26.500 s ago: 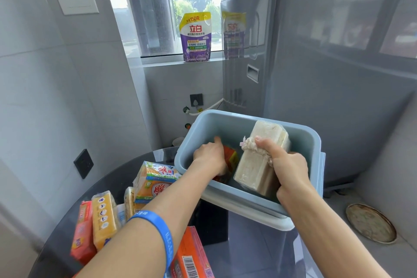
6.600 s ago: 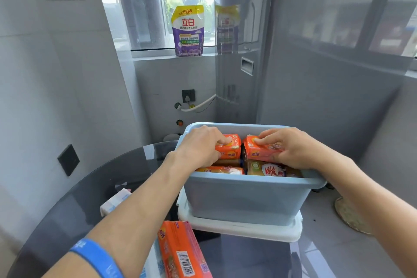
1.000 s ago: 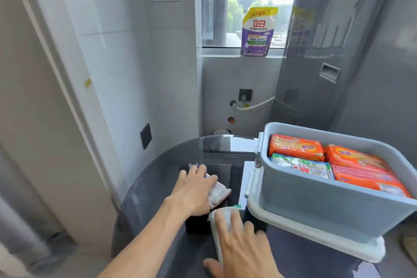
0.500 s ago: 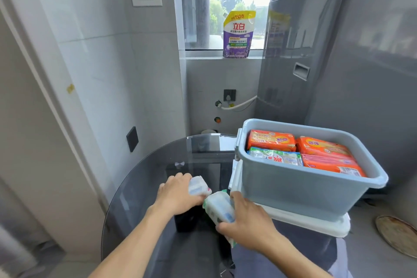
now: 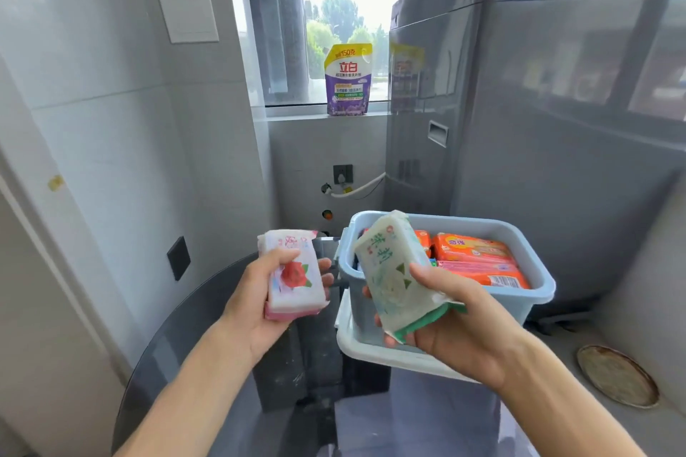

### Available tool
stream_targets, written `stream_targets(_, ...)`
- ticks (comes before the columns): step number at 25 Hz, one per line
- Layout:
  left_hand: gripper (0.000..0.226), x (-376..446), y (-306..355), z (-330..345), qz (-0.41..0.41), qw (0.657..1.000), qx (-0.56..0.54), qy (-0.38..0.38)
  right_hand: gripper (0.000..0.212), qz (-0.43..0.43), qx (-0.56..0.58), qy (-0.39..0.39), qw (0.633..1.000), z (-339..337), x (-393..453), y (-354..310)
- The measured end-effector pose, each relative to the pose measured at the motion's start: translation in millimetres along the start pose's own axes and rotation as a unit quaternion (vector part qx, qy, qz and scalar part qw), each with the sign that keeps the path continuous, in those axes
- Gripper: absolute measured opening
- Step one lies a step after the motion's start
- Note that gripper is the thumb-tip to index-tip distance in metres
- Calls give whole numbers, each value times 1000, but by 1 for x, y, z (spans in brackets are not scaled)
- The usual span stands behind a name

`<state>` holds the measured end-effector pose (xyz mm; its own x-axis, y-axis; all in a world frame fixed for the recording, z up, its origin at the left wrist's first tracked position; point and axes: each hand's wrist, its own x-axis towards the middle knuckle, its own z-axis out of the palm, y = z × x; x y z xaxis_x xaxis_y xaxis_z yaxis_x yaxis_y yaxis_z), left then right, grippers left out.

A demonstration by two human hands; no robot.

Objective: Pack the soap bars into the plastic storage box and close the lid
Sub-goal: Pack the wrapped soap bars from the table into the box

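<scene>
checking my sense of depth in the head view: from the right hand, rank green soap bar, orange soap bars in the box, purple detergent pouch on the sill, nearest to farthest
1. Green soap bar: in the grip of the right hand, in front of the box's near left corner.
2. Orange soap bars: just beyond, lying in the blue storage box.
3. Purple detergent pouch: far back, upright on the windowsill.

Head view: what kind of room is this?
Probably a home laundry or utility nook: a grey washing machine with a hose to the tiled wall, and a laundry detergent pouch on the windowsill.
</scene>
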<state>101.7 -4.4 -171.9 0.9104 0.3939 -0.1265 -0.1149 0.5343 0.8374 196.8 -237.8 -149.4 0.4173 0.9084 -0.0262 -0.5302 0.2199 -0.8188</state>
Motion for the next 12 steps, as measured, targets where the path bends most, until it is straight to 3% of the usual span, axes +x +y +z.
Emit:
stream_targets(6, 31, 56, 17, 99, -9, 994, 106, -25, 57, -89, -54, 173, 979, -38, -3, -74)
stream_targets(9, 21, 92, 2, 122, 3, 978, 207, 41, 36, -65, -108, 295, 947, -60, 13, -100)
stream_targets(10, 25, 104, -5, 121, 20, 948, 309, 74, 33, -43, -159, 341, 925, -68, 19, -102)
stream_targets(12, 38, 118, -17, 118, 49, 827, 551, 104, 37, 13, -361, 406, 839, -89, 28, -100)
